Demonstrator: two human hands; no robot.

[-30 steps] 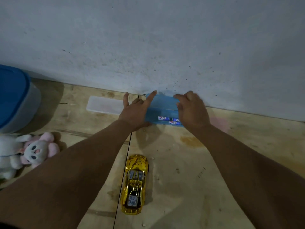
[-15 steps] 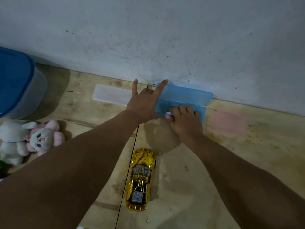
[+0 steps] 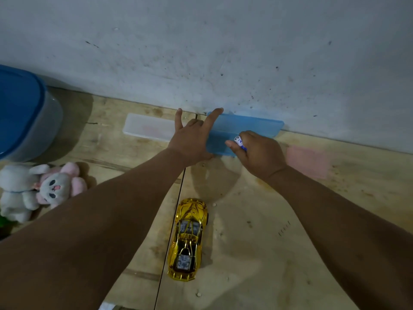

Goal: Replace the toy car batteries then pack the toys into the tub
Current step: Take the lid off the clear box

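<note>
Both arms stretched out forward toward the wall. Left hand (image 3: 192,142) spread flat, index finger and pinky sticking out, steadying the blue case (image 3: 245,128). Right hand (image 3: 259,153) curled, pinching a small battery (image 3: 240,143) between thumb and fingers, right over the case's near edge.

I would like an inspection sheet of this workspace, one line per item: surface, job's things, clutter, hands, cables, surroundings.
Surface: wooden board floor, seam between boards, stained, with small crumbs.
Job's things: gold toy car lying between the forearms; blue battery box open against the wall; battery; tub with blue lid at far left, lid on; plush bunnies beside it.
Clutter: translucent lid flat on the floor.
Hands: left hand rests on the box; right hand pinches the battery.
Cables: nothing seen.
Surroundings: speckled grey wall.
</note>
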